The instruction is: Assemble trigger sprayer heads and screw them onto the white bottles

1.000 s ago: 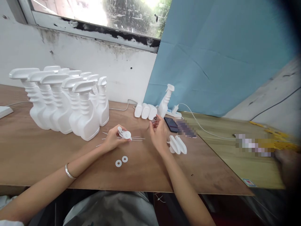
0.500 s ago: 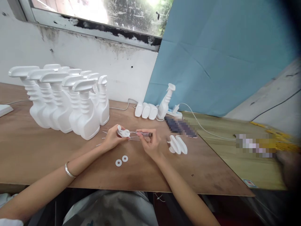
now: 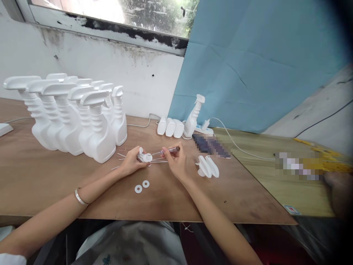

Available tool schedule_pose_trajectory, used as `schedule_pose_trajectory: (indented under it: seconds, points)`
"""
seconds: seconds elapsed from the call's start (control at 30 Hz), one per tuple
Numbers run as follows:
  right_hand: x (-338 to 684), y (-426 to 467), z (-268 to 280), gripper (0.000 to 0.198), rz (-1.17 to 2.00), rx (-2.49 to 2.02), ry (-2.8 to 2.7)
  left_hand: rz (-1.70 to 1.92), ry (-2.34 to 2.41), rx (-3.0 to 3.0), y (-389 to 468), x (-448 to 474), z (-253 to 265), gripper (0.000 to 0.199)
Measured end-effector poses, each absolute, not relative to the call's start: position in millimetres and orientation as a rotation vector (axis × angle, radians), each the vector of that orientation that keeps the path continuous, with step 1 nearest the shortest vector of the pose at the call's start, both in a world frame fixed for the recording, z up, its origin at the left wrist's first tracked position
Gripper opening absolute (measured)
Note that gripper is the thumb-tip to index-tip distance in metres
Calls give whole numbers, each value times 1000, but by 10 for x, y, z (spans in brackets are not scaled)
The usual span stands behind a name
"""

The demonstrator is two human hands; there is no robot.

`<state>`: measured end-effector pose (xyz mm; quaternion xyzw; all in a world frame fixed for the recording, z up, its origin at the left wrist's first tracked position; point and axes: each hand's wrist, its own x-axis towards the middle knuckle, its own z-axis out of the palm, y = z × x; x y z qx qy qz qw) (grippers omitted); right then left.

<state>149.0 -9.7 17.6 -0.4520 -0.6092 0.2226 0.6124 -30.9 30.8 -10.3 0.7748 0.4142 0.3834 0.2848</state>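
Observation:
My left hand (image 3: 131,162) is closed around a white trigger spray head (image 3: 147,158), its round end turned to the right. In my right hand (image 3: 177,162) is a screwdriver (image 3: 173,149) with a dark, brownish handle, pinched between thumb and fingers. Its thin shaft slants down to the left, with the tip at the round end of the spray head; whether it touches is hard to see. Thin white tubes (image 3: 161,161) lie on the table beneath both hands. Two flat white rings (image 3: 138,188) rest nearer the front edge.
Several white spray bottles (image 3: 100,138) stand at left. Further white bottles (image 3: 170,127) and one with a sprayer (image 3: 193,117) are by the wall, beside a power strip (image 3: 204,129). Loose spray heads (image 3: 211,167) lie right, below a blurred dark object (image 3: 211,145).
My right hand has tipped the screwdriver more steeply, its handle end now higher. The spray head stays in my left hand almost unmoved. The whole view has shifted slightly.

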Motion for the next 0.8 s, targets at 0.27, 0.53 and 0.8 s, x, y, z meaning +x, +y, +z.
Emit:
schedule_pose_trajectory:
  seconds: [0.27,0.53,0.8]
  points:
    - [1534,24,231,28,761,-890,-1182,1058,911,2073,351,-347,-71,32]
    - [1483,-89,218,19,705,-841,-1285,1056,844,2477,381,-457,24,17]
    - [1450,-92,233,17,801,-756,-1193,1207,757,2457,404,-465,29,19]
